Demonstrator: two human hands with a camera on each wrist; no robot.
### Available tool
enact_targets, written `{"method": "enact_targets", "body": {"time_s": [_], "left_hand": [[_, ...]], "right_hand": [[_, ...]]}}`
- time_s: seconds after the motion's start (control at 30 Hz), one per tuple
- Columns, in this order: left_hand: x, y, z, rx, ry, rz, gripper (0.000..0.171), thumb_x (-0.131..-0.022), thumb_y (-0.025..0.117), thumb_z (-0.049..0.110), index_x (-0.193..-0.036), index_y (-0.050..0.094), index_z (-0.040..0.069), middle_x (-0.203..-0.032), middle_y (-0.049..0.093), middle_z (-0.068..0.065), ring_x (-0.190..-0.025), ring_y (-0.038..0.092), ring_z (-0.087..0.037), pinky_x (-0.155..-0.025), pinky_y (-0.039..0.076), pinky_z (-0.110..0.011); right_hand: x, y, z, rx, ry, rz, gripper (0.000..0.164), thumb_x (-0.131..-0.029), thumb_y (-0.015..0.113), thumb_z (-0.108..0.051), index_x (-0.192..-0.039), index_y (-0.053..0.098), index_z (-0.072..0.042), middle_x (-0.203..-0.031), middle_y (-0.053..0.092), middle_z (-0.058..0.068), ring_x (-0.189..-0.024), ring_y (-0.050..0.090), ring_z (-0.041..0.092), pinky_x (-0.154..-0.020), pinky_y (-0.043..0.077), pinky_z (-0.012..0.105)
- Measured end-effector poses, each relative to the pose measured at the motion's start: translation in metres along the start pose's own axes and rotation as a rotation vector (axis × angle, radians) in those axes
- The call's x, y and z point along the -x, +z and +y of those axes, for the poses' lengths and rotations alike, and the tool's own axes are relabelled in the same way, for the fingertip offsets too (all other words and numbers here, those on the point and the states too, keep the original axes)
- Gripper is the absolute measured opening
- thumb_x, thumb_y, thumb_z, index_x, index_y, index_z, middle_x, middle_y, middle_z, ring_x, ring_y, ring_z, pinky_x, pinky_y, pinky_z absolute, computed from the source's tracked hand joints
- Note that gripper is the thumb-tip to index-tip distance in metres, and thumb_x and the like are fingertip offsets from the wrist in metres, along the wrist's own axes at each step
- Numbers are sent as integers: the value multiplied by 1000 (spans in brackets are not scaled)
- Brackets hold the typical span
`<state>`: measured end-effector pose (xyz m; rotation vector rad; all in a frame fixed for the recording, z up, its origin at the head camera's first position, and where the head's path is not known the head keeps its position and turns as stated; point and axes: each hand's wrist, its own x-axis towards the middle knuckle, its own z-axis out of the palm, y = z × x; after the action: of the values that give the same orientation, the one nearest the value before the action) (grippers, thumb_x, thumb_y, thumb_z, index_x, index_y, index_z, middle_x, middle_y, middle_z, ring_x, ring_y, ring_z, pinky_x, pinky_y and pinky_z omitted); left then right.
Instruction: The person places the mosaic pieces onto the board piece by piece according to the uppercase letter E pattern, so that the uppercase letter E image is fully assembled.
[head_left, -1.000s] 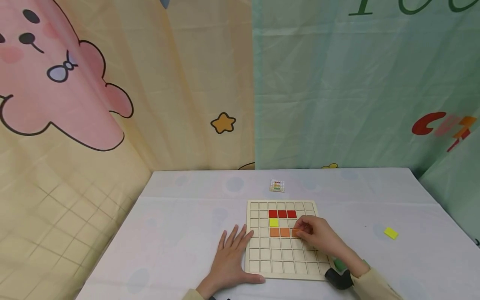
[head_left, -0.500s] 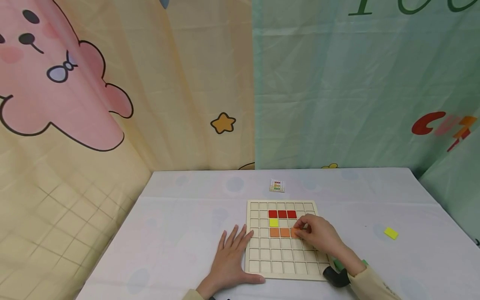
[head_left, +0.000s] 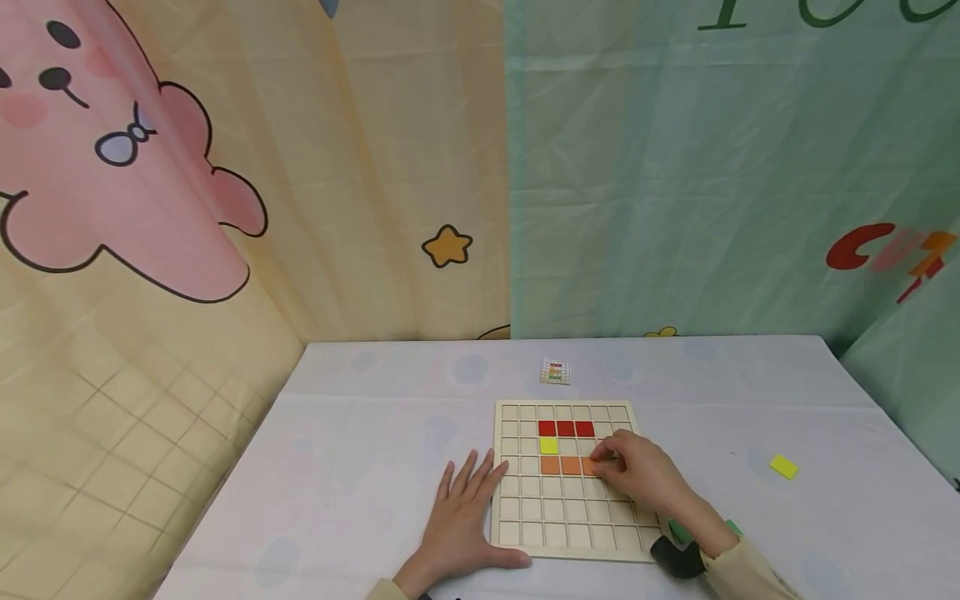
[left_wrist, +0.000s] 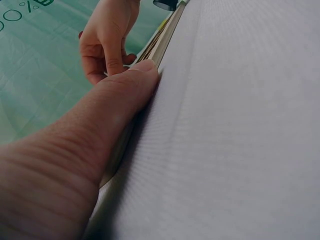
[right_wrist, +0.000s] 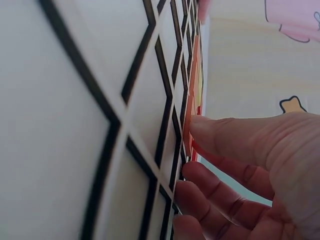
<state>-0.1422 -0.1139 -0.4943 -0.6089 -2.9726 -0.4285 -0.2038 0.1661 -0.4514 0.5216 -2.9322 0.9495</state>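
Note:
A pale gridded board (head_left: 525,507) lies on the table with three red tiles (head_left: 566,428), one yellow tile (head_left: 549,446) and a row of orange tiles on it. My right hand (head_left: 645,473) has its thumb and index finger at the right end of that row, pinching the last orange tile (head_left: 587,466). In the right wrist view, the thumb presses on an orange tile (right_wrist: 188,127) while the other fingers curl beneath. My left hand (head_left: 467,521) lies spread at the board's left side, fingertips at its edge, thumb along the near left corner.
A small printed card (head_left: 555,372) with a coloured grid lies behind the board. One loose yellow tile (head_left: 783,467) is off to the right. Green pieces (head_left: 680,532) show partly behind the right wrist, beside a black wrist device (head_left: 677,557). Printed curtains hang behind the table.
The last orange tile, tilted and partly under the right fingers a second ago, now sits level with the other two in its row. The left hand has stayed in place.

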Motion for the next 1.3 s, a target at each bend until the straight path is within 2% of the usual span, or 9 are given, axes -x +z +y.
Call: {"method": "enact_targets", "body": {"time_s": [0.17,0.33,0.5,0.6,0.7,0.87,1.0,1.13,1.3], "left_hand": [[-1,0,1,0,-4,-4,119,-59,46,92,-151,27,18,-157,16,-3,-143,6,-27,-111,3,-53],[-1,0,1,10,-7,-12,119,-59,47,91,-151,27,18,-157,16,-2,-143,6,-27,-112,2,-53],[-1,0,1,13,-5,-13,118,-59,48,91,-150,28,18,-157,16,-3,-143,7,-27,-111,2,-53],[0,1,1,10,-1,-5,119,-59,47,92,-150,28,18,-157,17,-3,-143,7,-27,-111,3,-53],[0,1,0,11,6,6,119,-59,47,91,-150,29,17,-157,17,-3,-143,8,-28,-111,5,-54],[1,0,1,13,5,2,119,-59,46,92,-150,28,18,-157,17,-3,-143,8,-27,-111,4,-53],[1,-2,1,18,3,1,119,-59,46,92,-150,29,18,-157,18,-4,-143,8,-28,-111,5,-53],[0,-3,0,13,2,2,119,-59,47,91,-150,29,17,-156,19,-4,-143,9,-28,-111,5,-53],[0,-2,0,16,2,-9,118,-59,48,91,-150,28,18,-157,18,-4,-143,8,-28,-111,3,-53]], "right_hand": [[5,-2,4,-23,-57,-19,11,-83,74,-12,-92,69,-15,-84,54,-8,-60,41,7,-54,38,24],[12,-7,11,-71,-161,-42,14,-85,71,-11,-99,69,-12,-87,54,-7,-64,44,3,-54,41,23],[22,-19,21,-76,-202,10,14,-85,72,-12,-98,69,-13,-89,57,-9,-70,50,2,-55,45,23],[30,-30,31,-28,-149,76,14,-83,74,-13,-97,70,-14,-91,60,-9,-72,53,3,-54,45,23],[38,-41,45,38,-52,128,14,-83,74,-15,-96,70,-12,-91,63,-7,-73,55,7,-56,46,26],[52,-65,71,133,134,177,23,-85,72,-20,-100,70,-4,-91,65,6,-75,59,21,-58,47,34],[64,-82,97,160,212,230,33,-87,70,-26,-104,68,1,-96,64,17,-78,60,30,-57,47,36],[73,-94,119,167,271,233,44,-88,67,-35,-108,65,4,-102,61,25,-83,58,36,-59,48,42],[81,-102,140,193,313,195,56,-85,70,-35,-111,58,13,-99,56,31,-82,53,37,-61,46,48]]}}
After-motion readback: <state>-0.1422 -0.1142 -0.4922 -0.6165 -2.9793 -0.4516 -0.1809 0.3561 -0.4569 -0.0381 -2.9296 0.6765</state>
